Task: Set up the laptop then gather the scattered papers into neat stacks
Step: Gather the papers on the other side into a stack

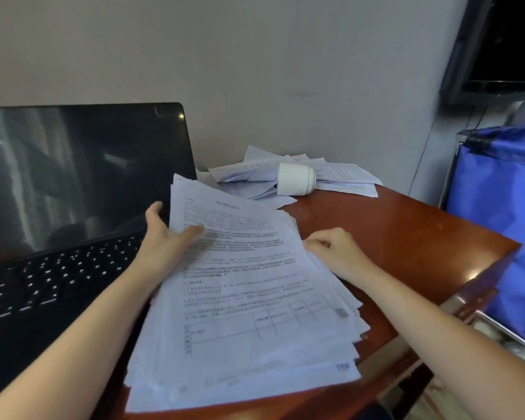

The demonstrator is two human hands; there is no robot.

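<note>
Head view. The laptop (73,207) is standing open with its screen dark, lying to the thumb side of the left hand (164,234), so the set-up part is looking done and the gathering is under way. The left hand is lying across the top sheet of the paper stack (240,298), its fingers (194,230) nearly straight and pressing down, its thumb spread clear of the sheets towards the screen. The right hand (334,250) is curling its fingers against the opposite long edge and appears to be pinching the sheets there, though blur is hiding the exact grip. Between the two hands the stack is fanning out, with corners jutting unevenly towards the person and its left side overlapping the keyboard. Beyond the fingertips of both hands, a second loose heap of papers (340,177) is waiting by the wall, with a white jar (296,183) lying on its side on top of it. To square the pile well, the hands should be closing inward together on opposite edges and tapping the sheets on the bare table (406,237), away from the keys. The jar will need lifting off before that far heap is drawn in.
</note>
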